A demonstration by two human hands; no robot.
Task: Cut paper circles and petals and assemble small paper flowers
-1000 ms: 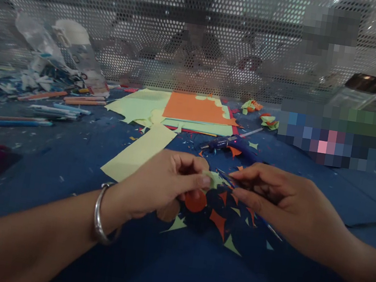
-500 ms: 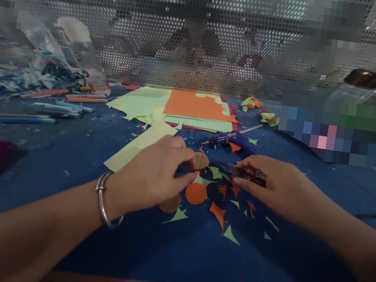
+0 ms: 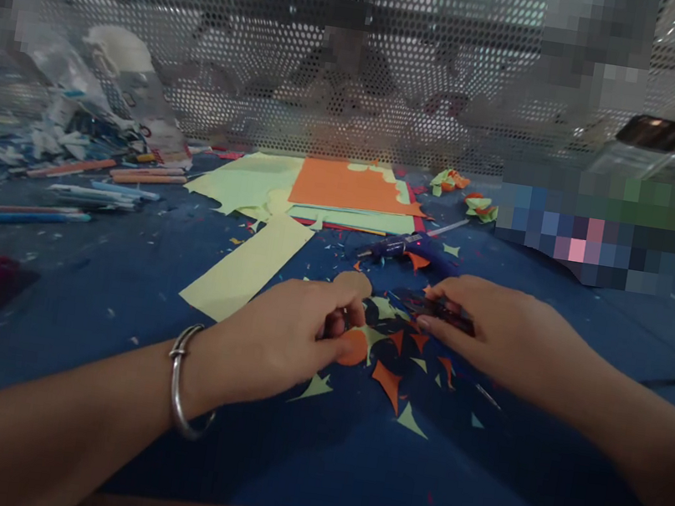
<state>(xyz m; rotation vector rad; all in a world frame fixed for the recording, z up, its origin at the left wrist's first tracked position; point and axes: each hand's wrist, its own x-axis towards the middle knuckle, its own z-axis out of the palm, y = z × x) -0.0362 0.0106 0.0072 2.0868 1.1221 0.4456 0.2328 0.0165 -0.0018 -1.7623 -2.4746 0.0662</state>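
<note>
Left hand (image 3: pixel 283 336), half-spread, has moved to one orange disc (image 3: pixel 356 350); right hand (image 3: pixel 504 324) pinches one dark tool (image 3: pixel 450 315).

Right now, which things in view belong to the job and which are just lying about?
Likely the job:
orange paper circle by the left hand
dark-handled tool in the right hand
glue gun

Likely lying about:
white-lidded bottle
brown-lidded container
pointed paper offcuts

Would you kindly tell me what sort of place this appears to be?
Most likely a craft worktable: an orange paper disc and scattered paper scraps lie on it, with what looks like a glue gun just beyond them.
</note>
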